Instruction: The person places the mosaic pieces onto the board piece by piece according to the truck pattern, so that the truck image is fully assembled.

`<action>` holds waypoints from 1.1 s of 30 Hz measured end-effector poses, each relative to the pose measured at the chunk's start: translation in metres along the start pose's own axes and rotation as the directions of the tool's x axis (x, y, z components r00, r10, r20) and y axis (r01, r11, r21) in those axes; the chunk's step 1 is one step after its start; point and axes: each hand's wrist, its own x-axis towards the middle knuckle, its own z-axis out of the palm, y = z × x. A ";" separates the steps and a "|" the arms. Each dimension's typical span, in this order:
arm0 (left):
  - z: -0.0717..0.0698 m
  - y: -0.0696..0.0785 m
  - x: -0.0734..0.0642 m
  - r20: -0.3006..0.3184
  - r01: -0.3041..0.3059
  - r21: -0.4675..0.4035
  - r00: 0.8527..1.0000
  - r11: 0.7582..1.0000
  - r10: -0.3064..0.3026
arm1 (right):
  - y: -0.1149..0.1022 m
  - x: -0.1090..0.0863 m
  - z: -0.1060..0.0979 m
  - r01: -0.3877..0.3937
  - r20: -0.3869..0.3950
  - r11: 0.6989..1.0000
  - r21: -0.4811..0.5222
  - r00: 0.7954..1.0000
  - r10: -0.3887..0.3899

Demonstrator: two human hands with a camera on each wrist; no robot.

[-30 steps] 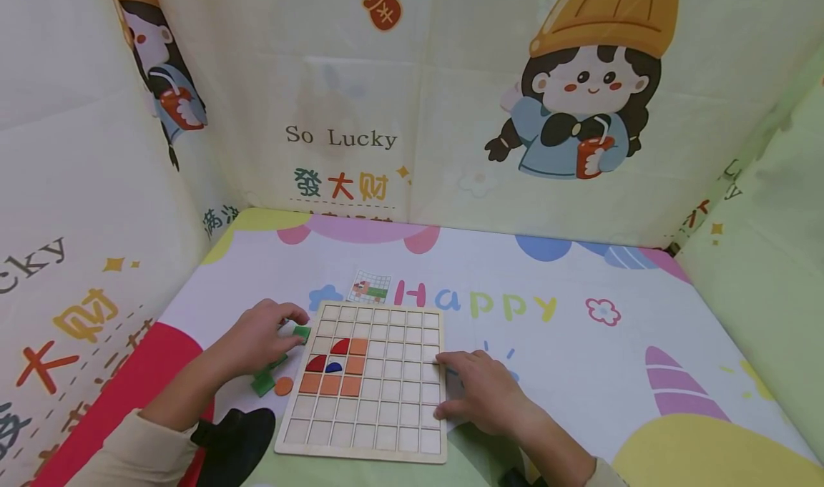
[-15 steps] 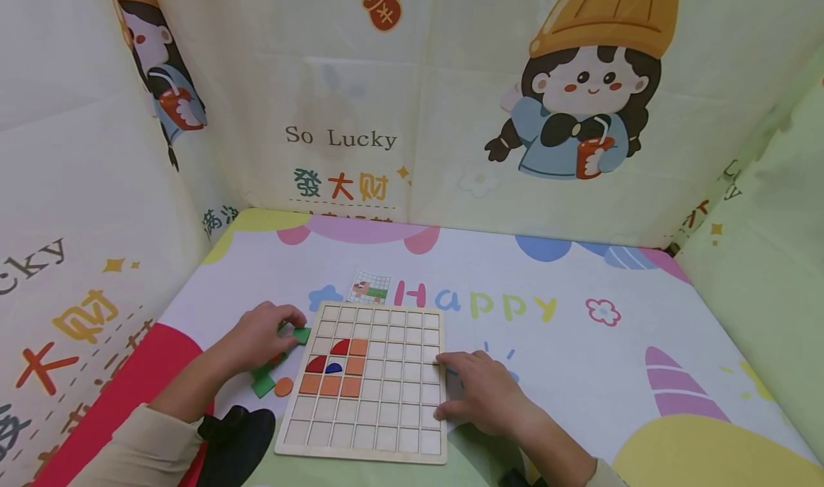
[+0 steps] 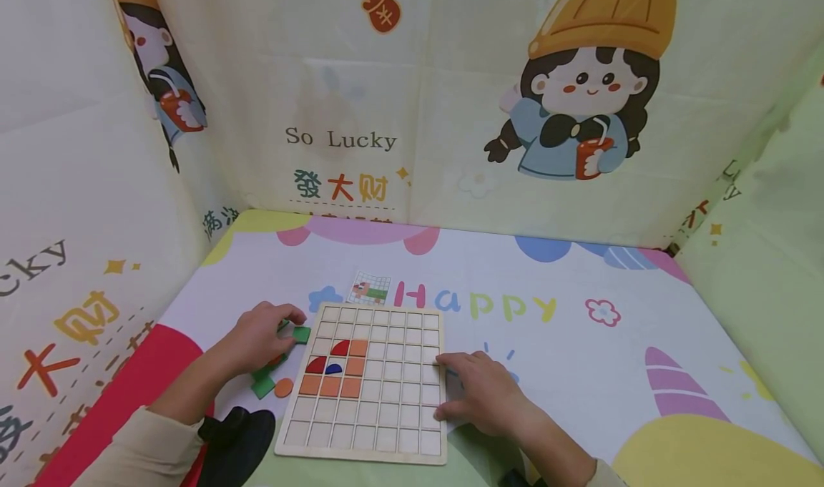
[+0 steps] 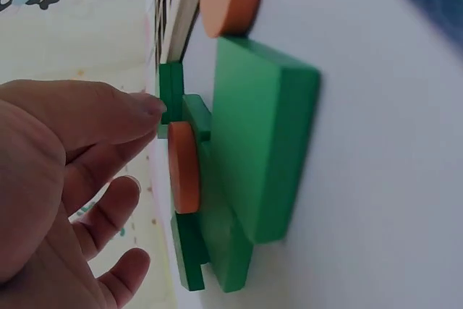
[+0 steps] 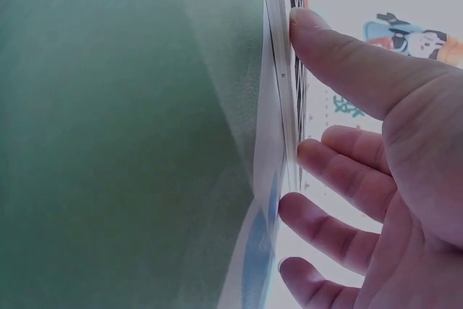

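At the left edge of the wooden grid board [image 3: 386, 430], my left hand [image 3: 260, 337] pinches a green square tile [image 3: 301, 335] between thumb and fingers. In the left wrist view, the thumb tip overlaps that tile [image 4: 171, 90], and the other fingers are loosely bent. My right hand [image 3: 486, 394] rests thumb and fingertips along the board's right edge, fingers spread and fairly straight. Orange square tiles [image 3: 330, 385], two red quarter-round tiles [image 3: 315, 364] and a blue half-round tile [image 3: 334, 367] sit in the board's cells.
More green tiles [image 4: 246, 142] lie left of the board, partly under my left hand, with an orange disc [image 3: 283, 387] beside them and another orange disc [image 4: 184, 168] among them. A small printed pattern card [image 3: 370, 287] lies behind the board. Patterned cloth walls [image 3: 450, 115] surround the table.
My left hand has shifted very slightly, with the green tile at its fingertips, and an orange piece now shows below the hand. My right hand and the board have stayed put.
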 end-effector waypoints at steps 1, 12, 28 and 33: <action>0.000 0.000 0.000 -0.001 -0.004 0.003 1.000 1.000 0.004 | 0.000 0.000 0.000 0.001 0.000 1.000 -0.001 1.000 -0.001; 0.001 -0.001 0.001 -0.005 0.007 0.015 1.000 1.000 -0.007 | 0.001 0.000 0.000 -0.001 -0.004 1.000 -0.006 1.000 0.001; -0.003 0.011 -0.002 -0.061 -0.006 -0.043 0.998 0.999 0.003 | 0.001 0.001 -0.001 -0.004 0.003 1.000 -0.012 1.000 0.004; -0.001 0.019 -0.002 -0.042 -0.023 -0.010 0.999 1.000 0.022 | 0.000 0.000 -0.001 0.012 -0.004 1.000 -0.006 1.000 -0.012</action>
